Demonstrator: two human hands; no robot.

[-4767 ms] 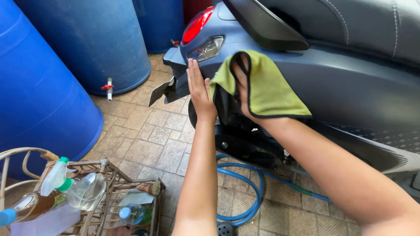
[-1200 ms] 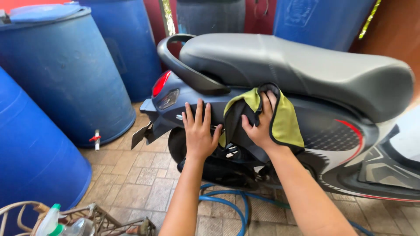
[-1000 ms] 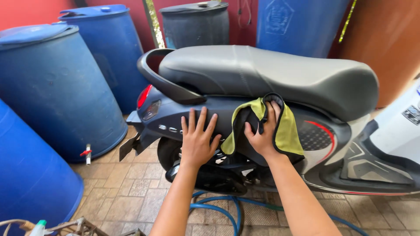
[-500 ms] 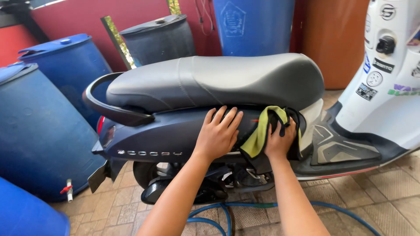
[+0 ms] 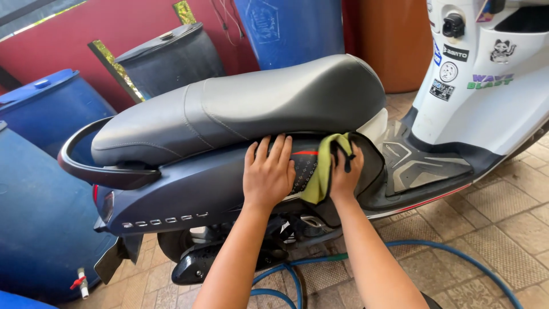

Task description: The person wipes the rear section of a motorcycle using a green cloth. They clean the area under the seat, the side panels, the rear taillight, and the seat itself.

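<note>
Two hands on scooter side panel (image 5: 189,194): left hand (image 5: 267,171) flat, fingers spread, empty; right hand (image 5: 346,171) clutches yellow-green cloth (image 5: 321,171).

Both forearms are bare from the bottom edge of the view up to the wrists, with no sleeves showing. The left hand (image 5: 267,174) and right hand (image 5: 345,173) wear no gloves, rings, watch or bands.
</note>
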